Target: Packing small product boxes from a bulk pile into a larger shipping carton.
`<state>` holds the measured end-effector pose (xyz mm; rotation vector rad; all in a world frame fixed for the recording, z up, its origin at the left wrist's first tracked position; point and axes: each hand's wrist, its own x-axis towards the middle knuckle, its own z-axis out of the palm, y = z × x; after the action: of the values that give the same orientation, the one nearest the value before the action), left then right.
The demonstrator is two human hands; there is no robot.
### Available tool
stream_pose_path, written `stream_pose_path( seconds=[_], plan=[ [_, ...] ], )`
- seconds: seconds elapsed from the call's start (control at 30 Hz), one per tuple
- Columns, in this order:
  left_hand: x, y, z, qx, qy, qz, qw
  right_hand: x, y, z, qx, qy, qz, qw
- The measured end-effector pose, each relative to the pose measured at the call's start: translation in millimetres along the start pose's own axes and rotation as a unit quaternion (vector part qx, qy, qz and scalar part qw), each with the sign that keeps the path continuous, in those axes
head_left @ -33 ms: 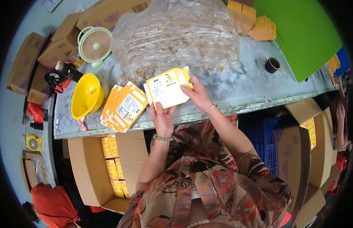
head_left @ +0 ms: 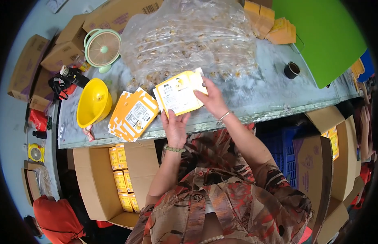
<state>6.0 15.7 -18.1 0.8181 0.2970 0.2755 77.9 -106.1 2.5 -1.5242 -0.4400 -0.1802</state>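
A flat yellow-and-white printed carton (head_left: 179,95) is held between my two hands above the table's near edge. My left hand (head_left: 175,129) is closed on its lower left edge, with the thumb against the printed face and the palm turned up. At the carton's right end, my right hand (head_left: 214,99) grips the side by the flaps, thumb in front. The fingers behind the carton are hidden. Just left of it, a fanned stack of flat orange-and-white cartons (head_left: 134,114) lies on the table.
A yellow bowl (head_left: 93,103) and a green-rimmed fan (head_left: 103,49) stand left. A clear plastic bag of small packets (head_left: 189,40) spreads behind the carton. A dark cup (head_left: 292,70) sits right, near a green board (head_left: 319,36). Below, an open cardboard box (head_left: 95,179) holds yellow boxes.
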Motion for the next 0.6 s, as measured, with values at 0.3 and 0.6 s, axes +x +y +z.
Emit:
stream_pose_path(
  seconds=[0.3, 0.6],
  plan=[
    [-14, 110, 30, 0.620, -0.203, 0.414, 0.635, 51, -122, -42, -0.118, -0.461, -0.004, 0.880],
    [-26, 76, 17, 0.216, -0.185, 0.215, 0.934, -27, -54, 7, 0.064, -0.061, -0.039, 0.995]
  ],
)
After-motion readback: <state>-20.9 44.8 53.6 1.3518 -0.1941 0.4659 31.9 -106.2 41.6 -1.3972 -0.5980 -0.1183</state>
